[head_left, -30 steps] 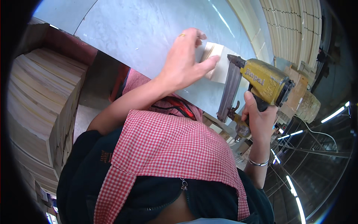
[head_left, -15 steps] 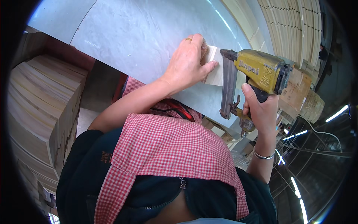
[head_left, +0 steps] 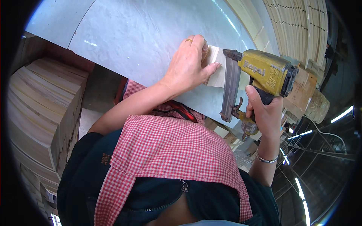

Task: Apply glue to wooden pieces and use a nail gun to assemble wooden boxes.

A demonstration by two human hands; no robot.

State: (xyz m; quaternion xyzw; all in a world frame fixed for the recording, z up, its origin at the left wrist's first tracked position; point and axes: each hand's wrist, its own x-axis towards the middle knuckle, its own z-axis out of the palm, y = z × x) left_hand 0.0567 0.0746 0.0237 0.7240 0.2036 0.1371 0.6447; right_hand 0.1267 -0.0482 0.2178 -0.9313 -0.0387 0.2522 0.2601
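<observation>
My left hand (head_left: 188,66) grips a small pale wooden piece (head_left: 215,78) on the grey worktop, thumb over its near face and fingers behind. The piece looks like boards joined at a corner, but the fingers hide part of it. My right hand (head_left: 266,115) is wrapped round the black handle of a yellow pneumatic nail gun (head_left: 262,69). The gun lies on its side in the air, and its dark nose meets or almost meets the wood's right edge; contact cannot be made out. Its long dark magazine runs down beside the piece.
The grey worktop (head_left: 124,41) spreads under my left hand. Stacked wooden boards (head_left: 43,101) stand at the left, below the table edge. More pale slats (head_left: 298,30) are piled at the far right, with a cardboard box (head_left: 301,92) nearer. A pale hose or cord (head_left: 328,133) hangs behind my right arm.
Both hands keep their grips. The nail gun has tilted very slightly, its rear end and magazine a little lower in the picture; the wood stays in nearly the same place.
</observation>
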